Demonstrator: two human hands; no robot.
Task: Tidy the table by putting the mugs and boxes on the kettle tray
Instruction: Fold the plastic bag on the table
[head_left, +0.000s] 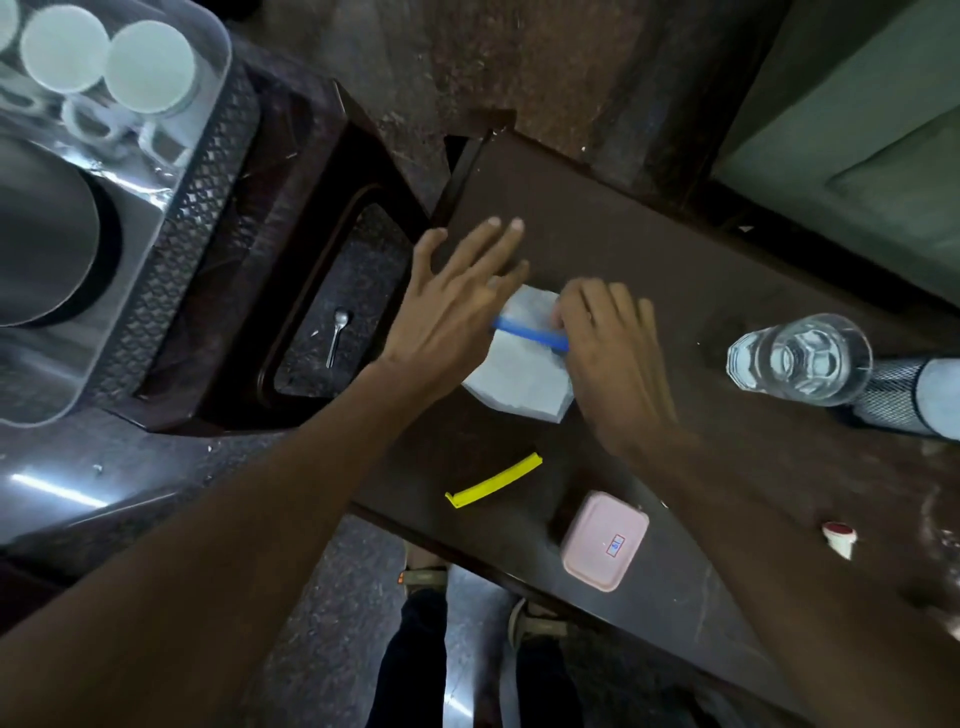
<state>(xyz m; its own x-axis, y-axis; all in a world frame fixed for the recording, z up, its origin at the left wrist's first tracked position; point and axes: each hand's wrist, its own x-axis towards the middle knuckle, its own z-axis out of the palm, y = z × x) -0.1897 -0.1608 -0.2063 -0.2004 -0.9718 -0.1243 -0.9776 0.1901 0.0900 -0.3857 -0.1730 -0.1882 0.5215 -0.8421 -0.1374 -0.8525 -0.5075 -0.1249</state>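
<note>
On the dark table (649, 270) lies a pale bag (519, 374) with a blue clip (530, 335) across its top. My right hand (608, 358) pinches the clip's right end. My left hand (457, 306) hovers over the bag's left edge, fingers spread, holding nothing. A pink lidded box (605, 540) sits nearer the front edge. At the far left stands the clear kettle tray (208, 67) with the dark kettle (47, 234) and white mugs (150, 65) upside down in it.
A loose yellow clip (493, 480) lies between the bag and the pink box. A glass of water (800, 358) stands to the right, a small red-capped bottle (839, 538) further forward. A spoon (337, 335) lies on the lower shelf at left.
</note>
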